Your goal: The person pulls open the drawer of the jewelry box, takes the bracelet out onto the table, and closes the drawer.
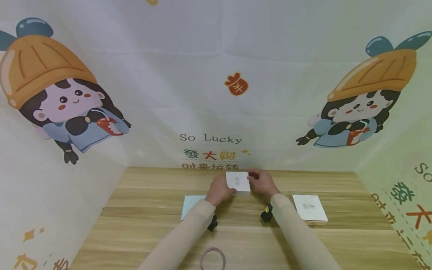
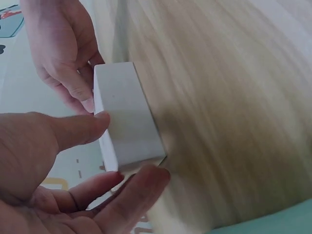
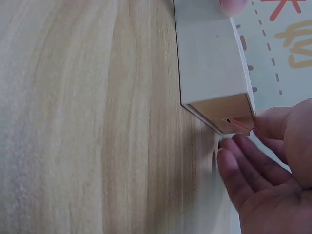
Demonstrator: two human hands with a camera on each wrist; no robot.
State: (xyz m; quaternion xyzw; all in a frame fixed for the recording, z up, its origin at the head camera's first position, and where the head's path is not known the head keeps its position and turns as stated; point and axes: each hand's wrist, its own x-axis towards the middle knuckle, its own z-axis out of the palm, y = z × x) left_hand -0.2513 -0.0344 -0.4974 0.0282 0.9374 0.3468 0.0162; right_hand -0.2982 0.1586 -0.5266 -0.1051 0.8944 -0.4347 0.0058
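A small white box (image 1: 237,182) with fine print on its lid lies near the table's back edge. My left hand (image 1: 220,190) holds it at its left end, the thumb against the near upper edge and the fingers round the end, as the left wrist view shows. On the right end is a tan inner face with a hole and a short orange ribbon (image 3: 240,124). My right hand (image 1: 264,183) is at that end. Its thumb and forefinger appear to pinch the ribbon's tip, partly hidden, while the other fingers (image 3: 234,178) curl loosely below.
To the right lies another white printed box (image 1: 309,207). A pale blue flat item (image 1: 190,204) is partly behind my left forearm. A translucent ring (image 1: 213,258) lies at the front of the wooden table (image 1: 145,225). A printed cloth (image 1: 276,112) hangs behind and at both sides.
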